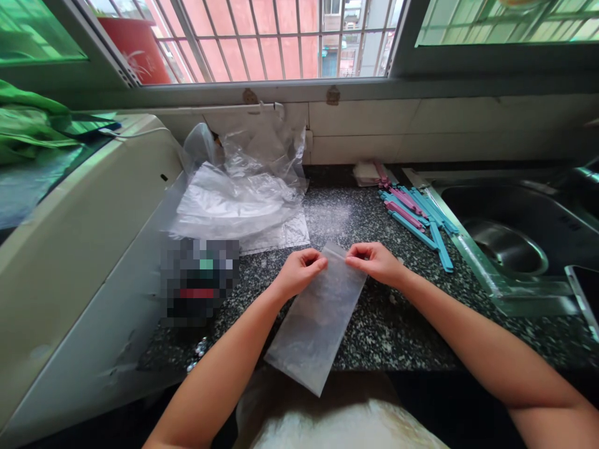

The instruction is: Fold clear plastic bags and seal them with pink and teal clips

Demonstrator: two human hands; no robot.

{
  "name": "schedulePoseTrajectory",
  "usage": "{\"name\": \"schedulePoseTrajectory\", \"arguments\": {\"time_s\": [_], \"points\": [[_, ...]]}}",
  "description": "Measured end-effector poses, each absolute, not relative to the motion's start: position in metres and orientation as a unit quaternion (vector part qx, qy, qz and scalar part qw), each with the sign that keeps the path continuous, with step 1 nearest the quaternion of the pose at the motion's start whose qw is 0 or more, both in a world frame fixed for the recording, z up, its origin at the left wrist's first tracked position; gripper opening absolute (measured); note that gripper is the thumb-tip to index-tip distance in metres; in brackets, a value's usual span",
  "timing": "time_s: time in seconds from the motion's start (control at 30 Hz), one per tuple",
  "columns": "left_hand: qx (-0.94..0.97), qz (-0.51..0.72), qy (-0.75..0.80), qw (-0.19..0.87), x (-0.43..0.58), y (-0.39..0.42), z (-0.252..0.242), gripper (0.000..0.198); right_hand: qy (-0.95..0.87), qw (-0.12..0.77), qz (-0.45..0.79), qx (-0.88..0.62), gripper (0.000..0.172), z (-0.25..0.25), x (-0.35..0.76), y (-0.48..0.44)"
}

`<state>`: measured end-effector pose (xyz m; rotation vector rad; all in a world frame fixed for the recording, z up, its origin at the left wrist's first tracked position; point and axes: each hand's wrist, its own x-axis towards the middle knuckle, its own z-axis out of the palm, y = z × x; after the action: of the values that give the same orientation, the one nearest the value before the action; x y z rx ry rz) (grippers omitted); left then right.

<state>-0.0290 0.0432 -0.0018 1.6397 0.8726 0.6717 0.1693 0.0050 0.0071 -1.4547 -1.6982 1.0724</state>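
A clear zip-lock bag (318, 318) hangs tilted over the front edge of the counter, its zip end uppermost. My left hand (302, 271) pinches the left side of that top end between thumb and fingers. On the other side, my right hand (374, 262) grips the top right corner in the same way. The bag looks flat, with nothing visible inside it. Whether its mouth is parted I cannot tell.
Crumpled clear plastic bags (243, 193) lie at the back left. Blue and pink bag-sealing clips (416, 212) are heaped beside the sink (515, 206). A blurred dark object (199, 284) stands on the speckled counter (397, 330). A white appliance (93, 237) borders the left.
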Motion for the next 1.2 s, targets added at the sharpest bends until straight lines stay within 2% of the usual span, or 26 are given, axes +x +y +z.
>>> {"name": "schedulePoseTrajectory", "arguments": {"time_s": [0.43, 0.8, 1.03, 1.2], "points": [[0.691, 0.254, 0.362, 0.571, -0.032, 0.044, -0.004, 0.040, -0.659, 0.339, 0.384, -0.550, 0.025, 0.010, 0.168, 0.004], [0.670, 0.237, 0.377, 0.594, -0.028, 0.043, -0.004, 0.033, -0.657, 0.356, 0.370, -0.553, 0.022, 0.005, 0.168, 0.005], [0.642, 0.299, 0.385, 0.592, -0.027, 0.043, -0.008, 0.029, -0.664, 0.350, 0.344, -0.564, 0.024, 0.008, 0.172, 0.007], [0.607, 0.379, 0.426, 0.553, -0.029, 0.047, -0.006, 0.032, -0.631, 0.361, 0.379, -0.573, 0.031, 0.006, 0.182, 0.010]]}}
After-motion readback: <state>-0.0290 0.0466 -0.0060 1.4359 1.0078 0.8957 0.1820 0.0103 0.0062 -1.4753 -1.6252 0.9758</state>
